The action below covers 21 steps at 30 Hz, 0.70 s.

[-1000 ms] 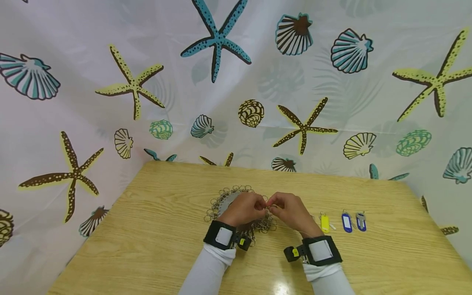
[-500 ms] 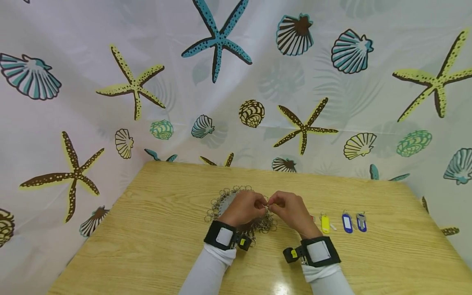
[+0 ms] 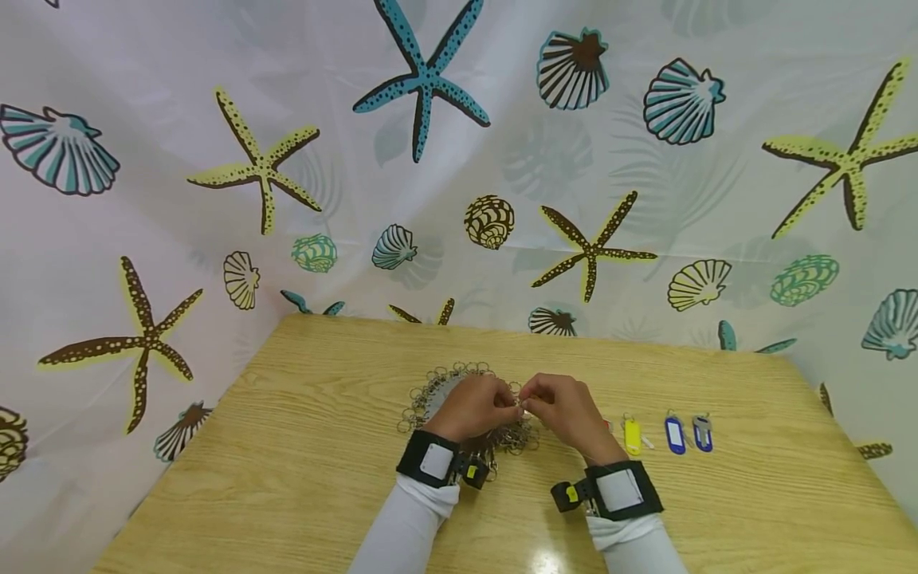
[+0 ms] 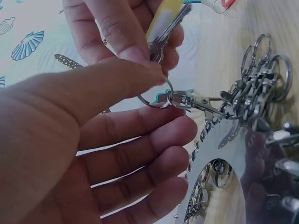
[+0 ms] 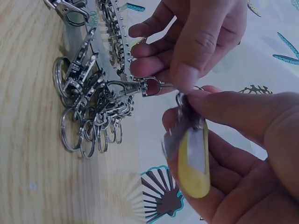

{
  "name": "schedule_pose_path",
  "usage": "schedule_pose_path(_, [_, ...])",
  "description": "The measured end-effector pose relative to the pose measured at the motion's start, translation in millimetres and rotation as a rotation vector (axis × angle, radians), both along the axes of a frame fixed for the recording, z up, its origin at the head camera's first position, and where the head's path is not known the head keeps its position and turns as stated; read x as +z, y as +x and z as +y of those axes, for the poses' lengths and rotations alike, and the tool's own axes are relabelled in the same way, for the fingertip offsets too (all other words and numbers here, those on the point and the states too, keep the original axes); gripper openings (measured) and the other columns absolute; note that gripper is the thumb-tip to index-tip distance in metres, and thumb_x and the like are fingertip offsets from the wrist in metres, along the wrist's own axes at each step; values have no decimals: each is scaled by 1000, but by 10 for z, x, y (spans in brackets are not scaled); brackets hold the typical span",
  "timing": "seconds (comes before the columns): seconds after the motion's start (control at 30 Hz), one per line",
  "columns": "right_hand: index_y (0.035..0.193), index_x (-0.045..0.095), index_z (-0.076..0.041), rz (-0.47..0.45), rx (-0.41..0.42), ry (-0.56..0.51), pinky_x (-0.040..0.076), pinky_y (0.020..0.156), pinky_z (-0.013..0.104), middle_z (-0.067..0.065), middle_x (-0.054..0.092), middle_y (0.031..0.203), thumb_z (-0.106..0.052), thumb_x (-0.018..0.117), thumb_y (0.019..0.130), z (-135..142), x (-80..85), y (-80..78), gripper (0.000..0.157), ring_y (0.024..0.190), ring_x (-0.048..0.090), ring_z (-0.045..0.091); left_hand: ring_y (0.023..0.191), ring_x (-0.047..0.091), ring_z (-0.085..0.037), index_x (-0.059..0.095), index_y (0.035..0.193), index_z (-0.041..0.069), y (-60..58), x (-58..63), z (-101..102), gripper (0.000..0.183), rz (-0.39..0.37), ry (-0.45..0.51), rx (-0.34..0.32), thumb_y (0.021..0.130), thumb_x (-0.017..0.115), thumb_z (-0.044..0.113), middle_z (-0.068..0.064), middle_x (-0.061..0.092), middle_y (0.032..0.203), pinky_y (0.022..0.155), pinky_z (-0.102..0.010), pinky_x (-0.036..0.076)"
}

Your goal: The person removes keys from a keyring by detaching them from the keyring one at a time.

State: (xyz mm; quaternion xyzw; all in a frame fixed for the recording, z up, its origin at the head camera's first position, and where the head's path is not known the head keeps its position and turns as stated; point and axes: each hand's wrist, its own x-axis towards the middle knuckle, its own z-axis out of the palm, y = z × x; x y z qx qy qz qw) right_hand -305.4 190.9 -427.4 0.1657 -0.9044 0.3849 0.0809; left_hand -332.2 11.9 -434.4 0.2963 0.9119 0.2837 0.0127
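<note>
Between its thumb and index finger my left hand (image 3: 473,408) pinches a metal split ring (image 4: 172,91). That ring hangs from a swivel clasp (image 4: 203,103), which leads to a grey round key-holder plate (image 4: 224,147) lined with similar clasps. My right hand (image 3: 566,408) holds a yellow key tag (image 5: 194,182) with a key (image 5: 175,138), its thumb pressed at the tag's ring end. Both hands' fingertips meet at the split ring, just above the right side of the plate. The fingers hide part of where the tag's loop and the ring come together.
On the wooden table (image 3: 315,446), right of the hands, lie another yellow key tag (image 3: 632,436), a blue key tag (image 3: 675,433) and a second blue one with a key (image 3: 703,433). A red item (image 3: 608,425) shows beside the right wrist. A shell-print curtain (image 3: 445,191) hangs behind.
The hands stay almost in place with small finger shifts; the left fingertips move slightly right and down. The red item beside the right wrist has come into view.
</note>
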Motion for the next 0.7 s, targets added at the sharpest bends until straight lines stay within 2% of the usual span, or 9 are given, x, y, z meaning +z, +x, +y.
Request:
schedule_pose_path(0.1, [87, 73, -11, -18, 12, 1, 54, 68, 36, 0, 72, 85, -5, 71, 85, 1, 6, -2, 7, 77, 68, 17, 64, 60, -4, 75, 92, 12, -3, -1, -3, 14, 7, -4, -2, 89, 69, 24, 4, 70, 79, 59, -21, 50])
schedule_pose_path(0.27, [88, 73, -11, -36, 10, 6, 54, 67, 36, 1, 71, 82, -6, 73, 84, -4, -14, -14, 6, 73, 67, 15, 73, 62, -7, 73, 99, 11, -2, 9, -5, 13, 24, -14, -16, 88, 69, 18, 2, 69, 84, 66, -23, 52])
schedule_pose_path(0.5, [87, 72, -11, -34, -6, 6, 53, 64, 36, 2, 72, 80, -9, 74, 84, -16, -32, -11, 5, 70, 66, 14, 78, 63, -9, 71, 105, 12, -12, -12, -8, 17, 48, -27, -55, 88, 68, 15, 1, 69, 89, 69, -24, 53])
schedule_pose_path(0.7, [87, 71, -10, -24, -10, 0, 52, 64, 34, 1, 71, 81, -11, 73, 85, -21, -33, -18, 3, 70, 66, 13, 80, 63, -8, 71, 109, 11, -3, 13, -3, 20, 11, -11, -54, 91, 65, 17, 1, 69, 92, 70, -23, 53])
